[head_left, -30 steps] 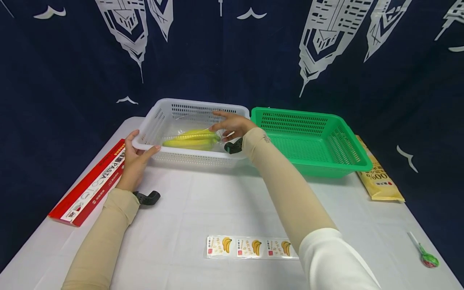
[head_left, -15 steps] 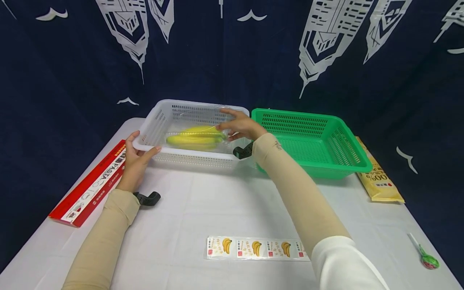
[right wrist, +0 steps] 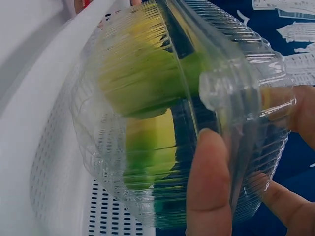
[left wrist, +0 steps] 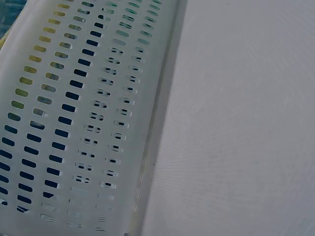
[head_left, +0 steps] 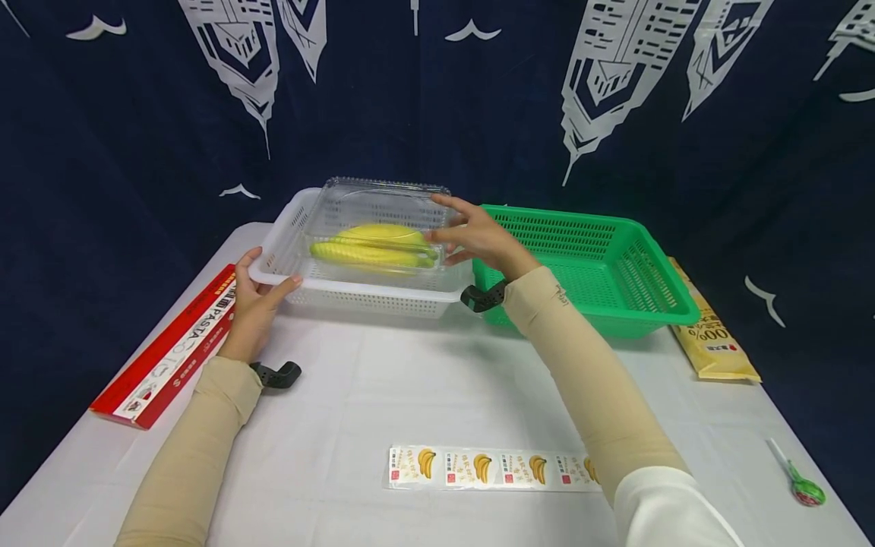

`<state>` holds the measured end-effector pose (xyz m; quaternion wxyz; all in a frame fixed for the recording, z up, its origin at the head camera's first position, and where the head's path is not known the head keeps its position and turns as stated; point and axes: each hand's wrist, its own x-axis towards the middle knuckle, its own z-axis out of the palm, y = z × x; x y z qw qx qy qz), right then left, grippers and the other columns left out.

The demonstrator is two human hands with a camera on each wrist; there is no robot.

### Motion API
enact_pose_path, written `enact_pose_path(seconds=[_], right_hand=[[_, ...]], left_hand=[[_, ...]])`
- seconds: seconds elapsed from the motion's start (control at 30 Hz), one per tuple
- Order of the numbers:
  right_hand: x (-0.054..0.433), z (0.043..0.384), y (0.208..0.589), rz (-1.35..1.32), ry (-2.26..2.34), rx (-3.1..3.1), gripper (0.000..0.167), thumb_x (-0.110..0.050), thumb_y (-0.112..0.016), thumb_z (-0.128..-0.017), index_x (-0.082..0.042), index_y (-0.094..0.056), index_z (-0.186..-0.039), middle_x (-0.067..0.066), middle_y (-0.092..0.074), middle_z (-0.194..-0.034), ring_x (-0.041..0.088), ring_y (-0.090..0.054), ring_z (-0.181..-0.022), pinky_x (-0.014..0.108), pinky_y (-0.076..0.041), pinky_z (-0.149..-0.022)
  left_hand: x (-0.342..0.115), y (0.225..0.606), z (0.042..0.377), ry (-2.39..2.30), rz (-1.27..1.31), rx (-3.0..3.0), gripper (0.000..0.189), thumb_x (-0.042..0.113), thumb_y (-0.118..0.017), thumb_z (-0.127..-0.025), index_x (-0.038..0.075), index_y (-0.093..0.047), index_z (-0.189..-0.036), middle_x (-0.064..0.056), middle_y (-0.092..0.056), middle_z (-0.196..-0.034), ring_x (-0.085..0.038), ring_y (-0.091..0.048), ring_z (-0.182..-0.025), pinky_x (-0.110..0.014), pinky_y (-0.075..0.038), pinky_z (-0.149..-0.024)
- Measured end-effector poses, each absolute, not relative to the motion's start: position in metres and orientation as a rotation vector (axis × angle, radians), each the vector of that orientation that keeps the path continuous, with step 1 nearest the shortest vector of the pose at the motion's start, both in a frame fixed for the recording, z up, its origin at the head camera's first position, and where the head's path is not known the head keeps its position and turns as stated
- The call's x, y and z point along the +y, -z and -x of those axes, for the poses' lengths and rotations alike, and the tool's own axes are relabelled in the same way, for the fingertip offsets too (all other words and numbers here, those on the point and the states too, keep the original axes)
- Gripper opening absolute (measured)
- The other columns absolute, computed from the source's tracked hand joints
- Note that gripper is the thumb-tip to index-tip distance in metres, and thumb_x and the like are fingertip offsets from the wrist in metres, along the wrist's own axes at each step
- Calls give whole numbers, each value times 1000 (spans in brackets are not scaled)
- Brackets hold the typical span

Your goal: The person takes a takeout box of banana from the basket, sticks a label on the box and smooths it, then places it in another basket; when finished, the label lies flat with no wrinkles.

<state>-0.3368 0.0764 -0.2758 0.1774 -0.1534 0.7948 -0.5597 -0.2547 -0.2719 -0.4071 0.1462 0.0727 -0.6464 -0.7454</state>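
Observation:
My left hand (head_left: 254, 313) grips the near left corner of a white perforated basket (head_left: 383, 298), thumb over the rim. In the left wrist view only the slotted basket wall (left wrist: 83, 118) and the tablecloth show; that hand is out of sight there. My right hand (head_left: 487, 237) holds the right end of a clear plastic clamshell box (head_left: 390, 203), tilted and partly risen above the white basket. Inside it lie yellow pieces with green ends, seemingly bananas (head_left: 376, 245). In the right wrist view a thumb (right wrist: 209, 182) presses the ribbed box (right wrist: 236, 98), with fingers on its far side.
A green basket (head_left: 588, 273) adjoins the white one on the right. A yellow packet (head_left: 718, 342) lies beyond it. Left is a red pasta box (head_left: 167, 349). A banana sticker strip (head_left: 485, 468) lies in front, under the right forearm's line; a lollipop (head_left: 805, 486) is at right.
My right hand has moved right and raised the clamshell box from inside the white basket, so its top now rises above the back rim. My left hand has stayed on the corner.

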Motion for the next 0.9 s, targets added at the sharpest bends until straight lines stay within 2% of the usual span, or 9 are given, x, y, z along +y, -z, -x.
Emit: enact_pose_path(seconds=[0.13, 0.37, 0.57, 0.73, 0.9], right_hand=[[89, 328, 274, 456, 1618, 2256, 80, -14, -77, -101, -29, -38, -169, 22, -24, -171, 26, -57, -86, 39, -64, -80], [116, 312, 274, 489, 1649, 2269, 78, -12, -76, -102, -28, -39, -169, 22, -28, -169, 42, -63, -126, 39, -66, -78], [137, 297, 273, 514, 1631, 2304, 78, -10, -74, -103, -22, -37, -170, 26, -29, -168, 39, -68, -123, 39, -66, -75], [154, 282, 274, 529, 1618, 2323, 77, -8, -73, -103, -17, -36, -170, 25, -28, -169, 44, -66, -123, 39, -66, -73], [168, 265, 278, 552, 1592, 2339, 76, -9, -74, -102, -16, -37, -169, 23, -33, -167, 37, -69, -117, 40, -66, -73]], left_hand=[[-271, 408, 255, 2147, -207, -1863, 87, -3, -67, -103, 29, -17, -167, -8, -30, -172, -18, -39, -151, -23, -39, -121], [-270, 408, 255, 2126, -201, -1884, 88, -3, -68, -102, 27, -16, -168, -9, -28, -173, -23, -37, -154, -26, -37, -123], [-269, 409, 254, 2115, -194, -1873, 89, -3, -69, -102, 26, -17, -168, -9, -29, -172, -24, -37, -153, -26, -38, -123], [-269, 409, 253, 2115, -188, -1878, 89, -2, -68, -102, 28, -17, -168, -9, -28, -172, -25, -36, -154, -27, -37, -124], [-269, 407, 252, 2113, -195, -1881, 89, -3, -68, -102, 28, -16, -168, -9, -27, -173, -25, -35, -155, -27, -36, -124]])
